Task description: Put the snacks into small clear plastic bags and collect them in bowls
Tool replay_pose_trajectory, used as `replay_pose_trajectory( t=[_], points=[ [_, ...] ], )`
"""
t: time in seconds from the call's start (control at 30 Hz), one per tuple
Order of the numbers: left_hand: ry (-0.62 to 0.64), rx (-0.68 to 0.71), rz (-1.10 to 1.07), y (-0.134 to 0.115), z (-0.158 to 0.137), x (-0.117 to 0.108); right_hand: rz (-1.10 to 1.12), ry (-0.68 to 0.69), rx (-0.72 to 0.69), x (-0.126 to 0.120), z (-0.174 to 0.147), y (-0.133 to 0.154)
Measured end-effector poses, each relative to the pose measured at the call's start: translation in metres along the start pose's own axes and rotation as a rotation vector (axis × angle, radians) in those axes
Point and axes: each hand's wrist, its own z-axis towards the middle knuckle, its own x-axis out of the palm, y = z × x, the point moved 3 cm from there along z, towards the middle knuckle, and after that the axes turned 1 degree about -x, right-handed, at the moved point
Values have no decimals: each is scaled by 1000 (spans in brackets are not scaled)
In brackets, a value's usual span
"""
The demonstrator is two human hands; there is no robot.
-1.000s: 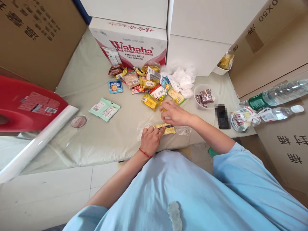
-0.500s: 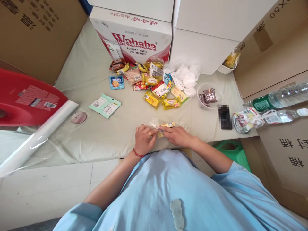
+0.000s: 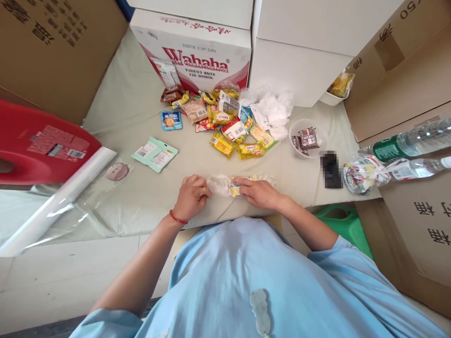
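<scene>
Close to the table's near edge lies a yellow snack packet (image 3: 235,191), partly wrapped in crinkled clear plastic (image 3: 219,185). My right hand (image 3: 261,193) rests over the packet, its fingers pressing it and hiding part of it. At the left end of the plastic, my left hand (image 3: 192,196) is closed in a pinch on that end, apart from the packet. Beyond both hands sits a heap of wrapped snacks, with a yellow packet (image 3: 251,150) at its near side. Whether the plastic is a bag or a loose sheet I cannot tell.
A mint-green pouch (image 3: 155,154) and a round pinkish disc (image 3: 117,172) lie left, near a plastic film roll (image 3: 59,202) and a red container (image 3: 42,145). Right are a clear bowl (image 3: 291,136) with cocoa packets and plastic bottles (image 3: 416,141). Boxes (image 3: 197,56) stand behind.
My left hand has moved left, away from my right hand, drawing the clear plastic out between them. My right hand stays on the yellow packet.
</scene>
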Motion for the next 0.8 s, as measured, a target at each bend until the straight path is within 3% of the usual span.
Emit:
replay_pose_trajectory(
  t=[0.07, 0.17, 0.23, 0.33, 0.4, 0.6, 0.7, 0.8],
  points=[
    [3, -46, 9, 7, -18, -1, 3, -3, 4, 1, 0, 0],
    [-196, -173, -95, 8, -24, -7, -26, 30, 12, 2, 1, 4],
    [-281, -159, -110, -2, -12, -10, -61, 52, 15, 2, 3, 7],
    [-184, -2, -56, -24, 14, -6, -112, 65, 22, 1, 5, 11],
    [-119, 22, -18, -32, 24, 3, -125, 63, 23, 0, 6, 12],
    [-130, -290, 117, -15, 14, 35, -87, -10, -19, 4, 1, 11],
    [-216, -331, 128, -7, 5, 36, -26, -161, -68, 7, -7, 9],
    [-180, -327, 142, -6, 1, 30, -35, -281, 33, 11, -18, 2]
  ],
)
